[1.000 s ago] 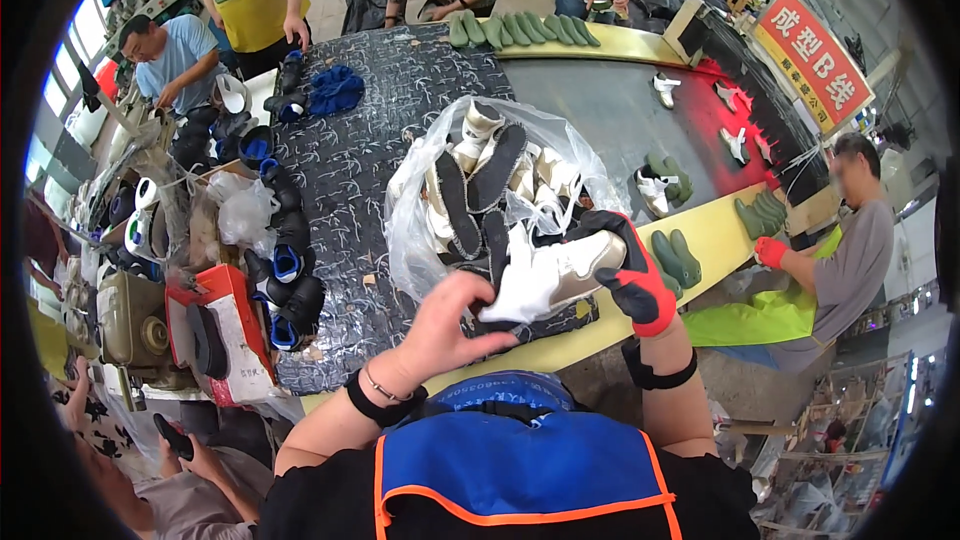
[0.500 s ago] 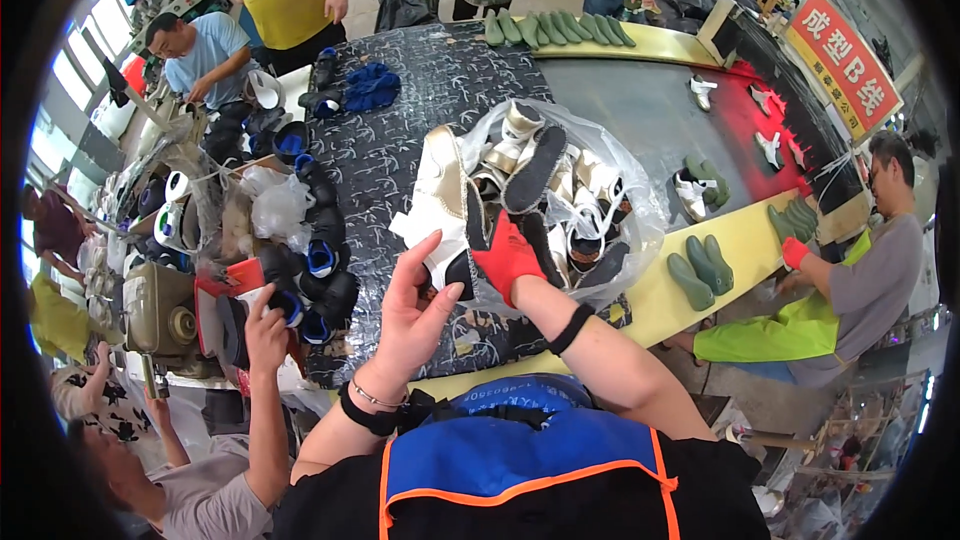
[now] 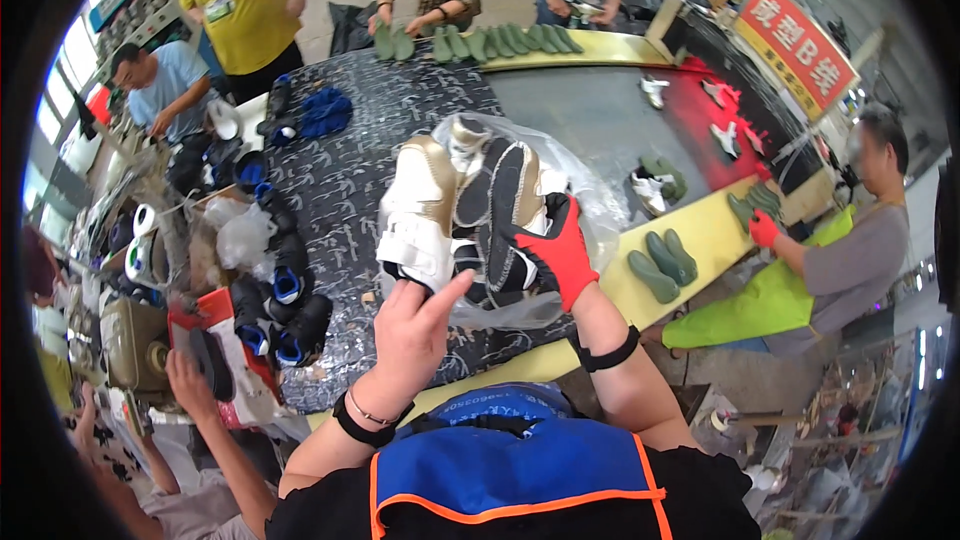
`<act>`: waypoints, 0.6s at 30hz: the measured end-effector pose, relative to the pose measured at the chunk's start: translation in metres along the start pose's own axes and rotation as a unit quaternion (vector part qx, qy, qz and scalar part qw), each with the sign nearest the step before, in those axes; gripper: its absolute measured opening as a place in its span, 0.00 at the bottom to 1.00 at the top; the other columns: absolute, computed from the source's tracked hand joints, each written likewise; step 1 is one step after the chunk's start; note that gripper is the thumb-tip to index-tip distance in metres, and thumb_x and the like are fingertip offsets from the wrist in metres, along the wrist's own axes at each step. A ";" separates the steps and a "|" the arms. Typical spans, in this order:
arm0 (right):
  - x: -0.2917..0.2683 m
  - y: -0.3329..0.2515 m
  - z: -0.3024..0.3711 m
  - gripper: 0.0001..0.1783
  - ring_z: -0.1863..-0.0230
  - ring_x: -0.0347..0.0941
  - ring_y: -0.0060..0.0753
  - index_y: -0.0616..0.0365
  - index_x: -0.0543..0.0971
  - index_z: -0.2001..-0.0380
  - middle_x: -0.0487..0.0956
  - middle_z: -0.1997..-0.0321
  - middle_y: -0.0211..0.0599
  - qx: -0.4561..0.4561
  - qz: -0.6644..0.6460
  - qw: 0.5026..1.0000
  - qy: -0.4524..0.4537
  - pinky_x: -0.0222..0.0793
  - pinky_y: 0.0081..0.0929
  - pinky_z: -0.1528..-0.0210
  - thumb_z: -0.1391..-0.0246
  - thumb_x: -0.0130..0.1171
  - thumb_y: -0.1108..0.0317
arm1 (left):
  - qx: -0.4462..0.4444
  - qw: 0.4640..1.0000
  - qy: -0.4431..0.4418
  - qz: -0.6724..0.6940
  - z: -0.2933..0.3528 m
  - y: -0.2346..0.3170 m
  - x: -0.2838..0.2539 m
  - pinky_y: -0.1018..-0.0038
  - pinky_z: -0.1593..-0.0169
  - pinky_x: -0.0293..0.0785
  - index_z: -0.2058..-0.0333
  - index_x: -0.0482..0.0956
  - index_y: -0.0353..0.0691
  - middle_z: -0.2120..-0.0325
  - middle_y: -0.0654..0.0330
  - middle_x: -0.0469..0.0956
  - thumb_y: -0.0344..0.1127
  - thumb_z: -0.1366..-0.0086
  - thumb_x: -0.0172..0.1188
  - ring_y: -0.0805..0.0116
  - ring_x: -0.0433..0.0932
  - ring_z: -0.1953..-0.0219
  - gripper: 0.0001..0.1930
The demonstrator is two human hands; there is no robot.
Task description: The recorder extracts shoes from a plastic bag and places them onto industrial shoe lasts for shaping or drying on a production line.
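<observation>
A white and gold shoe (image 3: 420,195) with straps stands toe-away over the bag, its collar facing me. The fingers of my bare left hand (image 3: 412,335) reach into its opening and curl there, index finger pointing right. My right hand (image 3: 562,255), in a red glove, is closed around a second gold and white shoe (image 3: 520,190), whose dark sole faces left. Beneath both, a clear plastic bag (image 3: 595,225) holds more such shoes, including one near the far rim (image 3: 468,135). The glove and shoes hide much of the bag's contents.
Black and blue shoes (image 3: 287,280) line the table's left side beside a red box (image 3: 225,308). Green shoe lasts (image 3: 660,265) lie on the yellow ledge at right; several more (image 3: 500,40) stand along the far edge. Co-workers surround the table, one at right (image 3: 850,250).
My left hand has gone from spread beside the white and gold shoe to fingers in its opening. My gloved right hand has moved right and up, holding a shoe. The view has shifted.
</observation>
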State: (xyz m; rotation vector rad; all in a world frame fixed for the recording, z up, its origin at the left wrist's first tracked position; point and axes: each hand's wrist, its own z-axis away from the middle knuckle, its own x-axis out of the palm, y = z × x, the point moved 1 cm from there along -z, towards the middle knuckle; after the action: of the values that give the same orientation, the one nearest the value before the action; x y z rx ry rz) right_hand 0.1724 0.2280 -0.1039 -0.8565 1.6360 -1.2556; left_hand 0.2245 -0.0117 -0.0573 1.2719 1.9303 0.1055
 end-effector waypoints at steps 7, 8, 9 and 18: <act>-0.060 -0.014 0.054 0.25 0.55 0.74 0.38 0.58 0.71 0.50 0.76 0.55 0.43 0.028 0.043 0.993 0.110 0.69 0.32 0.53 0.41 0.57 0.50 | 0.100 0.976 -0.159 -0.109 -0.031 0.056 0.063 0.67 0.71 0.69 0.44 0.74 0.67 0.73 0.59 0.66 0.26 0.50 0.54 0.61 0.70 0.70 0.34; -0.079 -0.012 0.059 0.23 0.62 0.74 0.33 0.56 0.73 0.52 0.77 0.60 0.38 0.140 -0.120 0.982 0.030 0.70 0.28 0.60 0.40 0.56 0.49 | 0.114 0.975 -0.165 -0.099 -0.035 0.060 0.068 0.67 0.71 0.69 0.44 0.74 0.67 0.73 0.59 0.66 0.26 0.50 0.54 0.61 0.70 0.70 0.34; -0.090 -0.016 0.066 0.21 0.69 0.75 0.28 0.55 0.74 0.54 0.78 0.65 0.34 0.240 -0.283 0.927 -0.055 0.70 0.25 0.67 0.39 0.55 0.49 | 0.139 0.971 -0.171 -0.089 -0.037 0.065 0.071 0.68 0.71 0.69 0.43 0.73 0.70 0.73 0.59 0.66 0.25 0.49 0.54 0.61 0.70 0.71 0.35; -0.187 -0.034 0.146 0.26 0.72 0.73 0.32 0.63 0.72 0.72 0.76 0.75 0.39 0.217 0.152 0.938 0.222 0.68 0.33 0.67 0.53 0.68 0.49 | 0.298 0.863 -0.400 0.081 -0.040 0.127 0.117 0.66 0.71 0.75 0.43 0.71 0.70 0.70 0.52 0.67 0.27 0.50 0.58 0.55 0.75 0.70 0.35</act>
State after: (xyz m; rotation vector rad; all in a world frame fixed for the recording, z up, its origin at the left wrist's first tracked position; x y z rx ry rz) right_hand 0.3788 0.3342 -0.0431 -0.0386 1.6507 -1.5730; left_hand 0.2719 0.1581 -0.0383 1.5300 1.1370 -0.8709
